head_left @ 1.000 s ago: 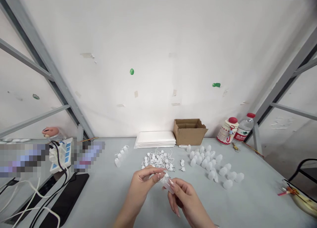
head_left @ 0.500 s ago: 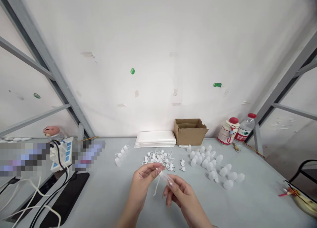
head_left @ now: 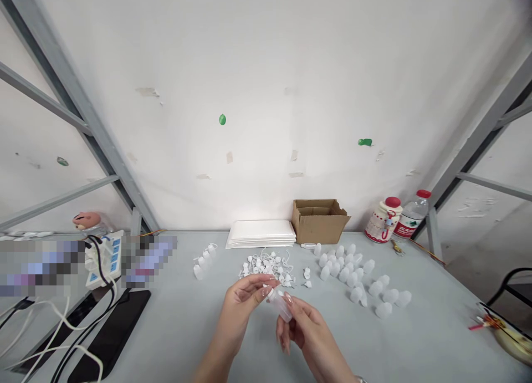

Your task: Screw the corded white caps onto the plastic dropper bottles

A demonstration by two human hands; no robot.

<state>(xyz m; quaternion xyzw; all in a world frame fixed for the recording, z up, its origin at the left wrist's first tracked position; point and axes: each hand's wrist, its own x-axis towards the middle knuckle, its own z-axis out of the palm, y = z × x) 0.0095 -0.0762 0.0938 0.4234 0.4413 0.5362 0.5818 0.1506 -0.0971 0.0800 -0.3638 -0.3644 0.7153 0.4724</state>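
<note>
Translucent bottle [head_left: 283,310] slanted at lower centre, left hand [head_left: 238,312] pinching its upper-left white top [head_left: 270,295], right hand [head_left: 311,328] gripping its body

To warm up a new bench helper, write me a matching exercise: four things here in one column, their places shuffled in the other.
Things
1. Cardboard box
2. Small translucent bottle
3. Heap of small white pieces
4. Red-lidded flask

Places
A. Next to the clear bottle with a red cap
B. Between the fingers of the left hand and the right hand
C. At the right end of the white stack
D. Just in front of the white stack, partly behind the left hand

Right pairs: 1-C, 2-B, 3-D, 4-A
</note>
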